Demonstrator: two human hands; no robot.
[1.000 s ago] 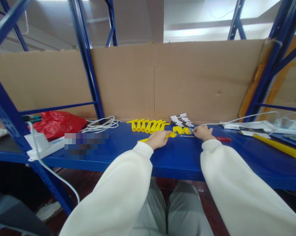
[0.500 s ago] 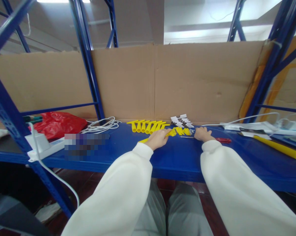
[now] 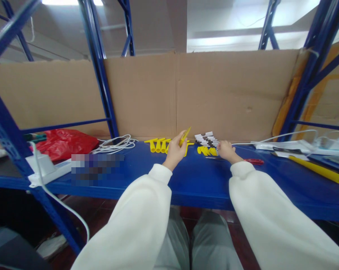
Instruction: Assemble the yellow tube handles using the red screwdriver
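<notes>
My left hand [image 3: 175, 152] is closed around a yellow plastic piece [image 3: 185, 137], whose tapered end sticks up past the fingers. It hovers in front of a row of yellow T-shaped tube pieces [image 3: 158, 145], hiding some of them. My right hand [image 3: 226, 150] rests low at the right edge of a stack of white-and-black strips [image 3: 207, 139], its fingers bent together; whatever they pinch is hidden. Small yellow wedge-like pieces [image 3: 207, 151] lie just left of it. A red-handled tool [image 3: 253, 161] lies beside that wrist, with a thin metal shaft showing to the left.
A long yellow tube [image 3: 318, 169] lies on the blue shelf [image 3: 197, 180] at right, near a white power strip [image 3: 287, 145]. Coiled white cable [image 3: 117, 144], a red plastic bag [image 3: 68, 143] and a white adapter [image 3: 42, 163] are at left. Cardboard [image 3: 214, 93] stands behind.
My left hand has moved left and up from the small yellow pieces, with the yellow piece now tilted upward. My right hand has shifted slightly left and back, against the strips.
</notes>
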